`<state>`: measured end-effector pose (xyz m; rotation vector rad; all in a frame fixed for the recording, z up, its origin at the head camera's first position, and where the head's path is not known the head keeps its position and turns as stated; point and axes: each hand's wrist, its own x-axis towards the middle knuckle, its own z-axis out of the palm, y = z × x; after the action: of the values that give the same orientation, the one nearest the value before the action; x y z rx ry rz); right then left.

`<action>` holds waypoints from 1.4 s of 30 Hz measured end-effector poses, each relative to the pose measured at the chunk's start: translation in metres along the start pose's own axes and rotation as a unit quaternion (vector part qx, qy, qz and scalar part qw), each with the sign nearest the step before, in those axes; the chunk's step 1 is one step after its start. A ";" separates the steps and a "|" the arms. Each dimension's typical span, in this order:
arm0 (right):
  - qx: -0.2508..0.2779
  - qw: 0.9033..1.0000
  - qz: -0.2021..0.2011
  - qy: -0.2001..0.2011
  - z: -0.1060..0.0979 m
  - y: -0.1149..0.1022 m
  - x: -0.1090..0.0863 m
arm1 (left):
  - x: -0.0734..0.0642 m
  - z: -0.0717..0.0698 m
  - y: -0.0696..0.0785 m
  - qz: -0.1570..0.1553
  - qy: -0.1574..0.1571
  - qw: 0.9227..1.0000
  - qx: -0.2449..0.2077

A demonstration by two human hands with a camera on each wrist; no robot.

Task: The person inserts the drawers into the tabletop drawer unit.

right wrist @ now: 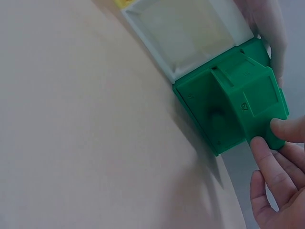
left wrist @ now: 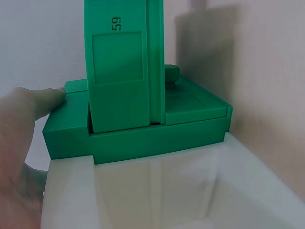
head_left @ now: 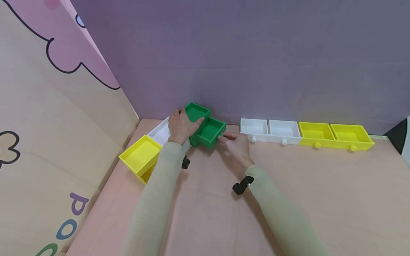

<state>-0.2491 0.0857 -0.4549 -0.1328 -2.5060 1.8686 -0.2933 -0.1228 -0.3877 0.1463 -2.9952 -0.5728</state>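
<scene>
My left hand (head_left: 182, 126) holds a green box (head_left: 196, 112) at the end of a row of boxes, with the thumb laid along its edge. A small green drawer (head_left: 212, 131) juts out of one compartment toward my right side. With thumb and fingertips, my right hand (head_left: 236, 146) pinches that drawer at its outer end. In the left wrist view, the drawer's side (left wrist: 119, 62) carries an embossed number. A white box (left wrist: 157, 191) adjoins the green one, partly hidden by my left hand in the head view. Beyond it, a yellow box (head_left: 141, 153) stands at the row's left end.
Along the back wall on the right lie two white drawers (head_left: 283, 128) and two yellow drawers (head_left: 350, 133) in a line, knobs facing front. A pink cloth (head_left: 217, 209) covers the table. A printed panel (head_left: 48, 142) rises on the left.
</scene>
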 end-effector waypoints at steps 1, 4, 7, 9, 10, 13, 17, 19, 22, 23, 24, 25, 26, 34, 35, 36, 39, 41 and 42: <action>0.001 1.000 0.001 0.001 0.000 0.000 0.001 | 0.000 0.000 0.000 0.000 -0.001 1.000 0.000; 0.004 1.000 0.005 0.000 0.000 0.000 0.001 | 0.001 0.000 0.000 -0.002 -0.004 1.000 0.002; 0.005 1.000 0.005 0.003 0.000 0.000 0.002 | 0.001 0.000 0.001 -0.003 -0.006 1.000 0.005; 0.006 1.000 0.004 0.010 0.002 0.001 0.003 | 0.001 0.000 0.001 -0.003 -0.006 1.000 0.005; 0.006 1.000 0.003 0.015 0.002 0.001 0.003 | 0.001 0.000 0.001 -0.004 -0.006 1.000 0.006; 0.008 0.999 -0.002 0.035 0.006 0.002 0.004 | 0.001 0.000 0.001 -0.003 -0.004 1.000 0.003; 0.015 0.998 -0.009 0.060 0.010 0.003 0.004 | 0.001 0.001 0.001 -0.002 -0.005 1.000 0.005; 0.019 0.998 -0.012 0.065 0.012 0.003 0.004 | 0.001 0.001 0.001 -0.003 -0.005 1.000 0.008; 0.027 0.998 -0.009 0.063 0.013 0.004 0.004 | 0.001 0.001 0.001 -0.002 -0.003 1.000 0.011; 0.026 0.998 -0.006 0.061 0.014 0.004 0.004 | 0.001 0.001 0.001 -0.002 -0.003 1.000 0.011; 0.029 0.998 -0.005 0.059 0.015 0.004 0.004 | 0.001 0.001 0.000 -0.002 -0.003 1.000 0.011; 0.029 0.998 -0.004 0.057 0.015 0.004 0.004 | 0.001 0.001 0.000 -0.001 -0.004 1.000 0.011; 0.031 0.998 -0.005 0.055 0.016 0.004 0.004 | 0.001 0.001 0.000 -0.001 -0.004 1.000 0.009; 0.045 0.998 -0.027 0.027 0.018 0.007 0.004 | 0.001 -0.001 -0.001 -0.004 -0.001 1.000 0.004; 0.043 0.998 -0.031 0.022 0.018 0.008 0.004 | 0.001 -0.001 -0.001 -0.005 -0.002 1.000 0.004; 0.047 0.998 -0.034 0.018 0.017 0.008 0.003 | 0.001 -0.001 -0.001 -0.004 -0.001 1.000 0.003; 0.041 0.998 -0.049 0.011 0.013 0.011 0.001 | 0.000 -0.001 0.000 -0.003 -0.003 1.000 0.003; 0.023 0.997 -0.066 0.016 0.010 0.013 0.000 | 0.000 -0.001 0.000 -0.001 -0.004 1.000 0.004; 0.016 0.997 -0.077 0.018 0.009 0.013 -0.001 | 0.000 -0.001 0.000 -0.001 -0.003 1.000 0.004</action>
<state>-0.2482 0.0801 -0.4696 0.0261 -2.3875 1.8284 -0.2927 -0.1233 -0.3866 0.1497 -3.0034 -0.5619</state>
